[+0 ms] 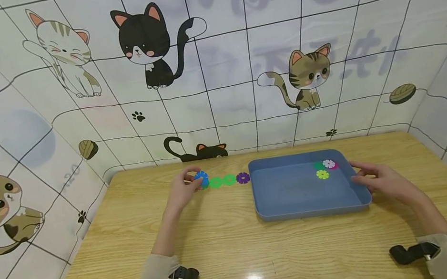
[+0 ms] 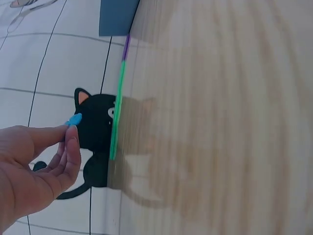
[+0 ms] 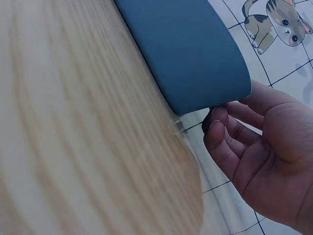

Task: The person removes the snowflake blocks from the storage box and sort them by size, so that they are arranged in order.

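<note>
Between thumb and index finger, my left hand (image 1: pixel 181 189) pinches a blue notched plastic disc (image 1: pixel 201 178), raised above the table in the left wrist view. Beside it on the table runs a row of flat flower-shaped discs: a green disc (image 1: pixel 215 182), another green disc (image 1: pixel 229 179) and a purple disc (image 1: pixel 243 178) close to the tray. A sliver of red shows under the blue disc. My right hand (image 1: pixel 385 180) grips the right wall of the blue-grey tray (image 1: pixel 303 212), its thumb over the rim. Part of that grip is hidden by the wall in the right wrist view.
Inside the tray, at its back right, lie a white disc (image 1: pixel 329 163), a yellow disc (image 1: pixel 322 174), a green disc (image 1: pixel 318 165) and a pink one partly covered. Cat-printed cloth (image 1: pixel 229 61) stands behind the wooden table (image 1: pixel 222 246).
</note>
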{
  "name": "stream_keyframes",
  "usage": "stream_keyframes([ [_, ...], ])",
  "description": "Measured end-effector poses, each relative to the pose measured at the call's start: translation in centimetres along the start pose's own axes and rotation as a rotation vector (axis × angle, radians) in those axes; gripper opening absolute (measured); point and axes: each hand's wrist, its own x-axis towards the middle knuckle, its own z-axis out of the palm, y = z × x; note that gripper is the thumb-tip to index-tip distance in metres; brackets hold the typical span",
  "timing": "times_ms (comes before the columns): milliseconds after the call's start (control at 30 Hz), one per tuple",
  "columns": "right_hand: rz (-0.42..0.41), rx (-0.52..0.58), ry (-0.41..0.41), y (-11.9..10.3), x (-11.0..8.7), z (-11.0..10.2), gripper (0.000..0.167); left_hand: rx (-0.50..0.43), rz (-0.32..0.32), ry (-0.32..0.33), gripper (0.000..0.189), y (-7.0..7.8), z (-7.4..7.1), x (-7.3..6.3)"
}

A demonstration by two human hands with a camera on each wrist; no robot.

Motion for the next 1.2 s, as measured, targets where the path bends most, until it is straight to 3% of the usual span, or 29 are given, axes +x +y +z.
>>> stream_keyframes([
  [267, -0.011, -0.015, 0.002, 0.3, -0.1, -0.2, 0.065, 0.042, -0.089, 0.027, 0.031, -1.4, -2.4, 0.3],
  [567, -0.017, 0.003, 0.006, 0.0, -0.1, -0.1, 0.064, 0.056, -0.154, 0.016, 0.034, -2.6, -3.7, 0.9],
  [1200, -0.011, 0.016, -0.001, 0.1, 0.0, -0.2, 0.064, 0.377, -0.091, -0.034, 0.025, -3.1, -3.7, 1.7],
])
